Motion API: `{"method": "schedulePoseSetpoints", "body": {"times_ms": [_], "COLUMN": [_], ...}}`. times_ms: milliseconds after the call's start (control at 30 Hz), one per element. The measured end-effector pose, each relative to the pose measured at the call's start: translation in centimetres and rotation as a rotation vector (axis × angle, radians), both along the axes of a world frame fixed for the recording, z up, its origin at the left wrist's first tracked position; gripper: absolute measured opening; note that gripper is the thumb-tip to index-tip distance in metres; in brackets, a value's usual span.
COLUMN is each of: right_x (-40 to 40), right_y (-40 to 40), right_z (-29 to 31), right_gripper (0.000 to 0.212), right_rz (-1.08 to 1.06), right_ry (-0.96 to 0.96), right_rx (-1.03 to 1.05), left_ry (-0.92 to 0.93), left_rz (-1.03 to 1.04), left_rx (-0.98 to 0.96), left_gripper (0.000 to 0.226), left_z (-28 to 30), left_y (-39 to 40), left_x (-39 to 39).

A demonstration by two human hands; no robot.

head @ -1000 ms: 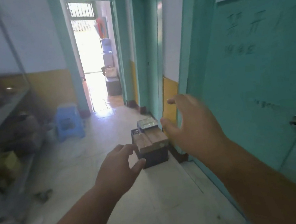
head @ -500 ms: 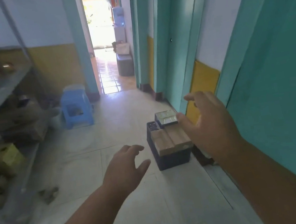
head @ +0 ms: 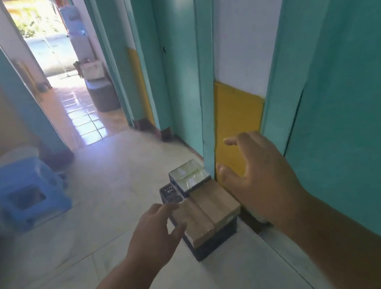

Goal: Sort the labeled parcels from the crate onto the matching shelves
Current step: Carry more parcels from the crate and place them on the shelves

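A dark blue plastic crate [head: 213, 241] sits on the pale floor by the right wall, holding two brown cardboard parcels [head: 208, 212] and a shiny wrapped parcel [head: 189, 175] at its far end. Left hand [head: 154, 233] and right hand [head: 261, 178] reach over it, fingers spread, grasping nothing. A blue plastic stool [head: 27, 191] stands far left.

— What's in the dark blue crate [head: 214, 242]?

— Parcels. Two brown cardboard ones [head: 207, 212] lie flat, side by side, across its near end, topping the rim. A shiny, silvery wrapped parcel [head: 189, 174] sits at the far end.

— And where's the crate?

— On the pale floor, lower centre of the frame, close against the right-hand wall's yellow panel.
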State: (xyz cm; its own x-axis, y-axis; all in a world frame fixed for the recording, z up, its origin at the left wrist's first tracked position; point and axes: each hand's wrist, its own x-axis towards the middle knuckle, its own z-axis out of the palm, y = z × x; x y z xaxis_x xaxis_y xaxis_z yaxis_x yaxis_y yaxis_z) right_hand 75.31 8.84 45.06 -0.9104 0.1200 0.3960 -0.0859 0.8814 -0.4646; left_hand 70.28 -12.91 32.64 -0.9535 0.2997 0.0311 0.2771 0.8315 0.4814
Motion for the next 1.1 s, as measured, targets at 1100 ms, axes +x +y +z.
{"method": "schedulePoseSetpoints", "body": {"times_ms": [1100], "right_x": [-39.2], "right_y": [-9.0], "right_z": [-34.2], "right_gripper": [0.044], "right_rz": [-0.691], "right_ry": [-0.47], "right_rx": [-0.2], "left_ry": [-0.45], "left_rz": [-0.626], "left_rx": [-0.291], "left_gripper": [0.038], "left_z": [-31.3], "left_y": [-2.7], "left_x": [-50.4]}}
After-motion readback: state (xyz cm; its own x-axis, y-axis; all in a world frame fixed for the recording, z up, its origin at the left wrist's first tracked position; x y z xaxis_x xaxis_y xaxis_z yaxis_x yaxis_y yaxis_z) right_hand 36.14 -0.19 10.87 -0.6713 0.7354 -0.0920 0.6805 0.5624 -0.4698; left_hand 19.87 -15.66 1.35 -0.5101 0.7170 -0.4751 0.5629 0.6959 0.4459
